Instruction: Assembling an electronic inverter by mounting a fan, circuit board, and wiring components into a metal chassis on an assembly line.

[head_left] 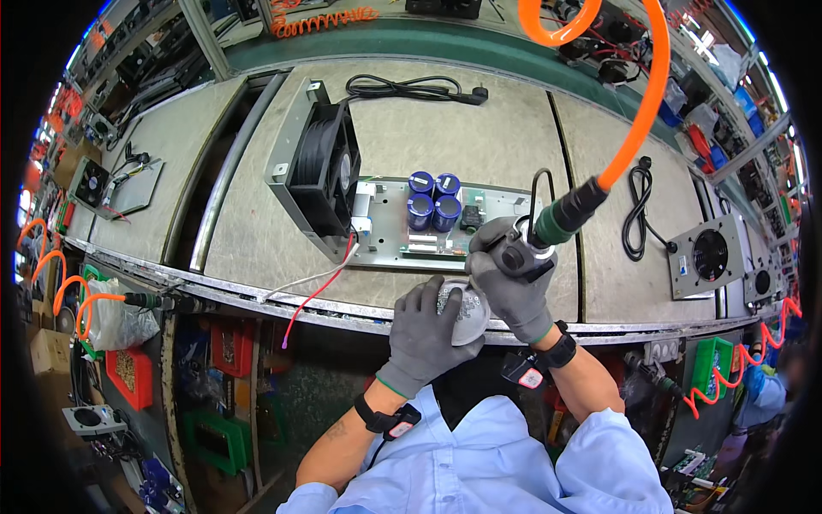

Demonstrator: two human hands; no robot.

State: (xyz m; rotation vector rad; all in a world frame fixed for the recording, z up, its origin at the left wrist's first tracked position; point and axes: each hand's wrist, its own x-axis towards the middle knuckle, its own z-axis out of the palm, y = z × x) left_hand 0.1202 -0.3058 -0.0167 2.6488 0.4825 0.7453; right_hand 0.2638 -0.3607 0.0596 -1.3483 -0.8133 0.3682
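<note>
Left hand (424, 330) cups a small white bowl (462, 313) of screws; just above it, right hand (509, 274) grips a pneumatic screwdriver (548, 227).

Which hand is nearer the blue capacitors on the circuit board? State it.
Right. The right hand, gripping the air screwdriver, sits just right of and below the blue capacitors. The left hand is lower, at the bench edge, on a white dish.
</note>
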